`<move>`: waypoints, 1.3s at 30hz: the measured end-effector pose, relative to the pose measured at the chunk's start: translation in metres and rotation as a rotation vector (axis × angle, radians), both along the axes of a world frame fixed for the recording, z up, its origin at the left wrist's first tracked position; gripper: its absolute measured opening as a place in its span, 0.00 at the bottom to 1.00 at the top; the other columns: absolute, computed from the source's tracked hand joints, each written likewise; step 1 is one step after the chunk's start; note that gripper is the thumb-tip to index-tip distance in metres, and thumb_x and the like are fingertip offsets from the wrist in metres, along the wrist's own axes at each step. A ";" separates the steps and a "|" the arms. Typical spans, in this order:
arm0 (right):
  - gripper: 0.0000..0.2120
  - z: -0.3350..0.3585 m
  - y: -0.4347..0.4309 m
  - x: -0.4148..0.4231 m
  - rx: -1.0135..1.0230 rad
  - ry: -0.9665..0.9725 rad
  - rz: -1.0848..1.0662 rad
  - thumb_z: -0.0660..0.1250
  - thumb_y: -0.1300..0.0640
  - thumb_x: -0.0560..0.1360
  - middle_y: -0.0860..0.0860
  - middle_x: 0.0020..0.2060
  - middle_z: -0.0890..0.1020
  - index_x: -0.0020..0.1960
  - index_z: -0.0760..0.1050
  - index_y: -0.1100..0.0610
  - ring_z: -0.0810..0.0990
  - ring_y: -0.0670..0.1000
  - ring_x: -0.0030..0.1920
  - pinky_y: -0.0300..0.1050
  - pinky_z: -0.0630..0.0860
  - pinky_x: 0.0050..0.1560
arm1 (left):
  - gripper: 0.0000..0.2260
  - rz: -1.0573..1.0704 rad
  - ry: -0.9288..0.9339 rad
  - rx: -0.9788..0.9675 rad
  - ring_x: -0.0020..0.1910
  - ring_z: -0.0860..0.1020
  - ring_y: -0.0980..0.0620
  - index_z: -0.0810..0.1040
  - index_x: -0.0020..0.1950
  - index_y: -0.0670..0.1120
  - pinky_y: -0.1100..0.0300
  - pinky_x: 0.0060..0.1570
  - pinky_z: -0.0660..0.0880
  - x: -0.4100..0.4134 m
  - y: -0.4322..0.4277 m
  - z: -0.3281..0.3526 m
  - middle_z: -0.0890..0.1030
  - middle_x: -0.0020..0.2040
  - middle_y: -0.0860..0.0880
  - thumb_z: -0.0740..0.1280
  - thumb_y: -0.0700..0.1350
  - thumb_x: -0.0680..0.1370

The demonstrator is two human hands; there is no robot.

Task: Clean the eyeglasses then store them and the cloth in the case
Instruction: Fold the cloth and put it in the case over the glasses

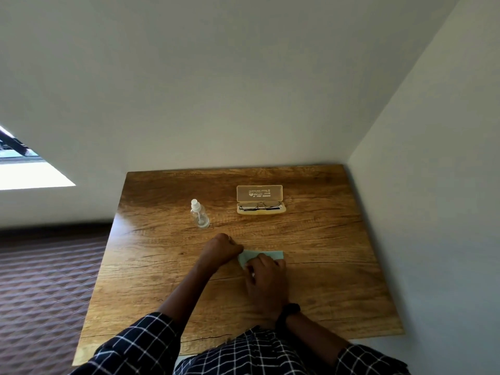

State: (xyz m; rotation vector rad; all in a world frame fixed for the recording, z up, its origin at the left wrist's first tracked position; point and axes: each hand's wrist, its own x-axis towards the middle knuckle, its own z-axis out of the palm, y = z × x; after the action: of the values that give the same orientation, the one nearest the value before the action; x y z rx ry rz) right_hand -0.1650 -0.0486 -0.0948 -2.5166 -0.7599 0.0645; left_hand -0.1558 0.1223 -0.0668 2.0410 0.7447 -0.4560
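You are wearing a dark navy shirt (251, 355) with a thin white check pattern. Its sleeves (140, 342) are sitting rolled up near the elbows, so both forearms are showing bare. On your right wrist you are wearing a black band (288, 315), maybe a watch; its face is not showing.

Eyeglasses (260, 206): thin dark frame, folded, lying inside the open case.
Case (260, 199): translucent beige, lid up, far right of the tabletop (324, 253).
Cloth (261, 256): pale green, flat near the tabletop's middle, partly hidden.
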 end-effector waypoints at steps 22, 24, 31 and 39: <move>0.04 -0.004 -0.056 0.002 0.272 0.442 -0.642 0.67 0.53 0.77 0.42 0.44 0.82 0.50 0.79 0.51 0.80 0.41 0.44 0.34 0.75 0.41 | 0.13 -0.292 0.181 0.066 0.33 0.77 0.50 0.78 0.53 0.37 0.62 0.26 0.70 0.076 -0.074 0.011 0.80 0.45 0.42 0.73 0.44 0.74; 0.03 -0.004 -0.057 0.004 0.233 0.425 -0.636 0.67 0.53 0.77 0.43 0.42 0.82 0.50 0.79 0.51 0.79 0.40 0.42 0.35 0.75 0.40 | 0.11 -0.315 0.183 0.100 0.38 0.78 0.48 0.77 0.49 0.39 0.61 0.28 0.70 0.078 -0.076 0.008 0.80 0.45 0.43 0.73 0.45 0.73; 0.04 -0.006 -0.062 0.007 0.169 0.430 -0.604 0.65 0.52 0.77 0.43 0.38 0.81 0.46 0.78 0.51 0.78 0.40 0.37 0.34 0.73 0.35 | 0.14 -0.368 0.167 0.183 0.45 0.82 0.46 0.79 0.50 0.39 0.54 0.42 0.79 0.085 -0.083 0.001 0.82 0.46 0.44 0.72 0.50 0.74; 0.04 -0.009 -0.069 0.016 0.194 0.487 -0.605 0.67 0.55 0.76 0.44 0.40 0.81 0.50 0.77 0.52 0.79 0.42 0.38 0.38 0.76 0.34 | 0.07 -0.288 -0.114 0.220 0.43 0.79 0.53 0.83 0.54 0.44 0.63 0.36 0.73 0.054 -0.067 -0.012 0.85 0.51 0.46 0.67 0.44 0.81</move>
State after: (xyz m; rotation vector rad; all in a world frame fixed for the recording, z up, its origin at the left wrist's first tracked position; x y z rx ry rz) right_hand -0.1489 -0.1174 -0.1038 -2.2968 0.1851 0.3564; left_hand -0.1019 0.0552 -0.0791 2.3735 0.4492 -0.4294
